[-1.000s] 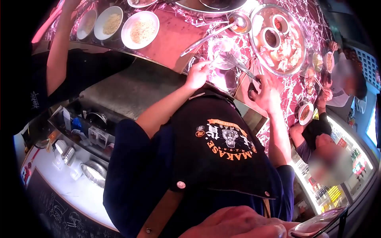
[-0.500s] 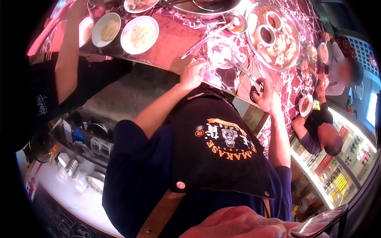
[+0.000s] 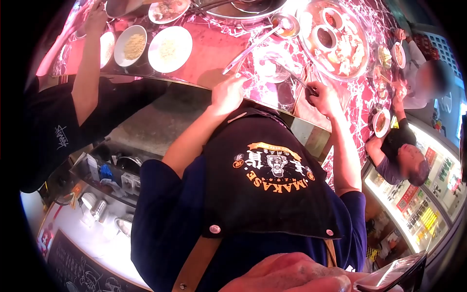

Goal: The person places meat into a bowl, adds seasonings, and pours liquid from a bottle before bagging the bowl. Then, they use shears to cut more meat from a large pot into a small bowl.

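Here, right hand (image 3: 325, 100): closed on scissors (image 3: 297, 79), tips at clear bowl (image 3: 275, 74)
Left hand (image 3: 227, 95): curled; can't tell if holding anything
Ladle (image 3: 252, 51): beside platter (image 3: 342, 79)

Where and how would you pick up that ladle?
Take the ladle near the tip of its long handle, probably coming from the near side of the counter: the slim handle slants toward the left hand, while the wide bowl lies farther away.

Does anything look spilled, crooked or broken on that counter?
Nothing clearly stands out. The ladle lies slantwise beside the round platter, whose two sauce cups look upright. Bright glare could hide small spills.
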A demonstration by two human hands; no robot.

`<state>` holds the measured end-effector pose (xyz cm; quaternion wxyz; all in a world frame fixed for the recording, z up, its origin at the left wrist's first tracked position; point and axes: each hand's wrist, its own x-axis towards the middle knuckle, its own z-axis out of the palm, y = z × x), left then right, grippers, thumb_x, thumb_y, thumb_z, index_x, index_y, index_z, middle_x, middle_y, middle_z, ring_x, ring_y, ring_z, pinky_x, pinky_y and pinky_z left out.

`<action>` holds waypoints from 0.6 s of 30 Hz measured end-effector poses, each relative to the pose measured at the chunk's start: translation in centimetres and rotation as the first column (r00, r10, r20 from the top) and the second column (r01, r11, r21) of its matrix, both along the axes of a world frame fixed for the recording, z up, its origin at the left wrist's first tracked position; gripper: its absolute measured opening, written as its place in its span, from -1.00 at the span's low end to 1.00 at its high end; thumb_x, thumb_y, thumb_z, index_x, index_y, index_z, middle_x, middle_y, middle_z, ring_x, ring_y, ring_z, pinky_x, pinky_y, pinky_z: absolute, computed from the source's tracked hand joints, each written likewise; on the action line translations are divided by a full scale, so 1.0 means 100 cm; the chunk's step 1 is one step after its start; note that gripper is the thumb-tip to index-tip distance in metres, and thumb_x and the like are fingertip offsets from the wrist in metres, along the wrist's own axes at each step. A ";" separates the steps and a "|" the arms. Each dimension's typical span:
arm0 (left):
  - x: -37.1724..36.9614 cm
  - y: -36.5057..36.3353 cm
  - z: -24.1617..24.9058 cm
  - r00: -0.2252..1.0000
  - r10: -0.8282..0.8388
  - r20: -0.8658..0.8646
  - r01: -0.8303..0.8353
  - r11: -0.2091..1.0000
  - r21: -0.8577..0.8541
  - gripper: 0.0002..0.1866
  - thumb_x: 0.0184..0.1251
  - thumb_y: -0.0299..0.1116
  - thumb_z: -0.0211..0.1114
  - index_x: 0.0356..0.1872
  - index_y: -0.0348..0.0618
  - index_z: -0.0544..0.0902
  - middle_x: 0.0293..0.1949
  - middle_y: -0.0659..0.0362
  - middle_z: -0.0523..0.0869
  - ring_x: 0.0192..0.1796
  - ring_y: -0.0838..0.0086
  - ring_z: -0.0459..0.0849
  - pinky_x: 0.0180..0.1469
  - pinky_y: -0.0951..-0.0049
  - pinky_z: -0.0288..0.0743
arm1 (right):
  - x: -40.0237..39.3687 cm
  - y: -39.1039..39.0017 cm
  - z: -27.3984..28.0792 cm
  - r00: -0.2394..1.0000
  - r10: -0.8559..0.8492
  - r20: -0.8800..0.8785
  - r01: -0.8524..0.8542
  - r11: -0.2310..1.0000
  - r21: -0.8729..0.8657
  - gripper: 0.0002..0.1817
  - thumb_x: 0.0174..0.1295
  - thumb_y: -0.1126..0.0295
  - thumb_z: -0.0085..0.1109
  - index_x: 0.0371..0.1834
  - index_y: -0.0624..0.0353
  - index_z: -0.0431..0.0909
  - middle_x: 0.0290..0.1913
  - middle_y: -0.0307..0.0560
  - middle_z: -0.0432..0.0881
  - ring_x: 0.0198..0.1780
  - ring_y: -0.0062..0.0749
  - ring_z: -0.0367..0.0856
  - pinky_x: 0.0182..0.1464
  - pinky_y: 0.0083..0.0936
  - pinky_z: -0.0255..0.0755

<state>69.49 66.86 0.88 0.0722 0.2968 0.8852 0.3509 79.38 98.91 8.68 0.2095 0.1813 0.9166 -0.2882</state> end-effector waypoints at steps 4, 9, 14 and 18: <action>-0.007 0.004 0.025 0.998 0.045 0.043 -0.042 0.995 -0.085 -0.84 0.31 -0.39 0.19 -0.15 -0.08 0.68 -0.23 0.06 0.72 -0.22 0.09 0.72 -0.20 0.12 0.59 | 0.019 0.019 -0.008 0.963 -0.253 0.096 0.270 0.917 -0.294 -0.57 0.13 0.48 0.26 0.13 0.17 0.56 -0.18 0.02 0.76 -0.15 -0.37 0.75 -0.06 -0.46 0.55; -0.021 0.035 0.018 0.994 -0.024 0.107 0.042 0.985 -0.167 -0.87 0.34 -0.36 0.21 -0.17 -0.11 0.63 -0.16 0.08 0.72 -0.12 0.07 0.71 -0.13 0.16 0.59 | 0.040 0.020 -0.015 0.936 -0.346 -0.058 0.312 0.897 -0.313 -0.58 0.14 0.57 0.23 0.12 0.25 0.53 -0.26 -0.02 0.74 -0.22 -0.45 0.73 -0.11 -0.51 0.53; -0.036 0.071 -0.005 0.979 -0.131 0.158 0.144 0.986 -0.080 -0.85 0.37 -0.34 0.17 -0.15 -0.12 0.63 -0.10 0.05 0.71 -0.03 0.06 0.69 -0.02 0.12 0.56 | 0.055 0.021 -0.023 0.853 -0.510 -0.109 0.405 0.779 -0.478 -0.58 0.13 0.70 0.17 0.12 0.31 0.49 -0.28 -0.09 0.71 -0.23 -0.47 0.71 -0.10 -0.52 0.54; -0.051 0.097 -0.002 0.975 -0.209 0.081 0.213 0.976 -0.048 -0.85 0.35 -0.38 0.17 -0.15 -0.14 0.63 -0.03 0.06 0.70 0.01 0.02 0.67 0.04 0.12 0.55 | 0.074 0.037 -0.050 0.837 -0.522 -0.163 0.383 0.773 -0.506 -0.52 0.27 0.71 0.07 0.28 0.24 0.40 -0.23 -0.11 0.71 -0.20 -0.55 0.65 -0.11 -0.64 0.46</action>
